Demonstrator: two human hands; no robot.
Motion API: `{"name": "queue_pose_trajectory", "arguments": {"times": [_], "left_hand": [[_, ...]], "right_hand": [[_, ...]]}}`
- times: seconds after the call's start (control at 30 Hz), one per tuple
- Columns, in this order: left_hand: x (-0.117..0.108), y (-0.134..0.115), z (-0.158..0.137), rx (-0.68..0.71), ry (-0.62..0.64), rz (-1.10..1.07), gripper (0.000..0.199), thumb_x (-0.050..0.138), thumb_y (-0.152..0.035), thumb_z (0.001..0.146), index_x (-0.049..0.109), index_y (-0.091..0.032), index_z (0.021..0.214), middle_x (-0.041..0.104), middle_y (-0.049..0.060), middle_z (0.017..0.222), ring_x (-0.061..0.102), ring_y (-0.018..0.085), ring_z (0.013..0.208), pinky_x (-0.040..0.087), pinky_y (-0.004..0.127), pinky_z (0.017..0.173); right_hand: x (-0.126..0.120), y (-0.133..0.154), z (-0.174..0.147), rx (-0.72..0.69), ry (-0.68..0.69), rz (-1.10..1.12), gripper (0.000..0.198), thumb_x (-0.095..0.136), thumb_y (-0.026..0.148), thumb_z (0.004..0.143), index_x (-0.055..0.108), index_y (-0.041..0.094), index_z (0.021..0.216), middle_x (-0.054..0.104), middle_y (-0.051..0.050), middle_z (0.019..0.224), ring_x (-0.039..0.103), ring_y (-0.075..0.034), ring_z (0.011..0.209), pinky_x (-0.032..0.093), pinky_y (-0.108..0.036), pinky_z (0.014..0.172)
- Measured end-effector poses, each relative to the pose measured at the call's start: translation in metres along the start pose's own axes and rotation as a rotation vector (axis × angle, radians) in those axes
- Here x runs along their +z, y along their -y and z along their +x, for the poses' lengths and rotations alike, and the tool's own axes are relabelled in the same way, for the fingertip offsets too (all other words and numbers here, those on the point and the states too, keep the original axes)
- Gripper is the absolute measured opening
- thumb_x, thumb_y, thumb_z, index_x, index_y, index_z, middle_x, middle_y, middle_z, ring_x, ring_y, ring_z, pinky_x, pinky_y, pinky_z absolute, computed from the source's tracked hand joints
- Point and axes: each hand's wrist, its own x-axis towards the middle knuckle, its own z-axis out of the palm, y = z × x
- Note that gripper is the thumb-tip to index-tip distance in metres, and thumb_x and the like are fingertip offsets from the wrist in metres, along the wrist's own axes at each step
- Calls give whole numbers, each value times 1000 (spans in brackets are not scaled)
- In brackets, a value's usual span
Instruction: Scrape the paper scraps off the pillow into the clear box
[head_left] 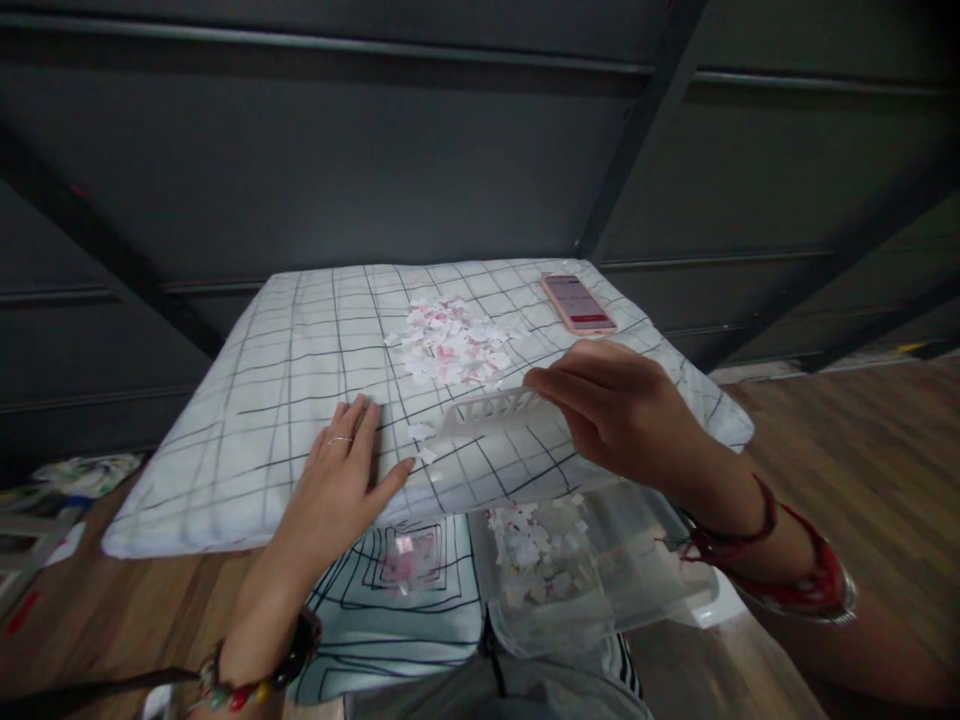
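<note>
My right hand [619, 410] is closed around one end of a thin white slotted plastic piece [487, 408], tilted on edge over the checked cloth near its front. Just beyond it lies a loose heap of small white and pink paper pieces [454, 345]. My left hand [341, 485] rests flat on the cloth with its fingers stretched out and nothing in it. Between the left thumb and the slotted piece are a few stray paper scraps [426, 453]. Below the front edge, a clear plastic container [637, 570] holds more paper pieces [525, 545].
A phone [577, 303] with a lit screen lies at the back right of the cloth-covered table [292, 350]. Dark metal panels [360, 160] rise behind it. A clear packet with something pink [409, 562] sits on a patterned fabric [397, 635] below the front edge.
</note>
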Motion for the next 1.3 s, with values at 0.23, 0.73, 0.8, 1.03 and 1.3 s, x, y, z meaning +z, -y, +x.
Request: {"name": "queue_pose_trajectory", "arguments": {"times": [0.23,0.73,0.8,1.03,1.3], "left_hand": [[0,0,0,-2,10,6,86,22,-71,84,34,-5,139,34,22,147,27,35,138,31,51,108],[-1,-4,0,-1,21,20,87,20,-71,84,35,-5,138,34,23,147,27,35,138,30,51,109],[-1,-4,0,7,16,23,87,18,-71,84,35,-5,138,34,23,147,27,35,138,30,51,109],[-1,-4,-1,15,14,17,86,20,-71,85,35,-5,138,34,24,146,26,35,138,30,51,109],[2,0,-1,15,-2,2,79,25,-68,86,35,-9,138,34,21,147,25,35,138,30,52,108]], "right_hand": [[-2,1,0,-28,18,-7,26,41,3,83,64,14,90,59,-2,67,47,-14,64,35,-28,57],[6,-3,2,25,15,-92,26,40,5,84,64,14,84,54,-1,63,43,-14,62,31,-29,56],[7,-4,1,36,21,-107,24,41,6,84,64,14,83,54,-2,63,42,-14,62,30,-29,56],[9,-5,2,44,53,-140,26,39,7,84,64,16,88,55,-1,65,41,-14,62,28,-29,57],[3,-5,-1,51,73,-94,25,42,6,82,64,16,86,56,-2,66,45,-14,64,31,-28,58]]}}
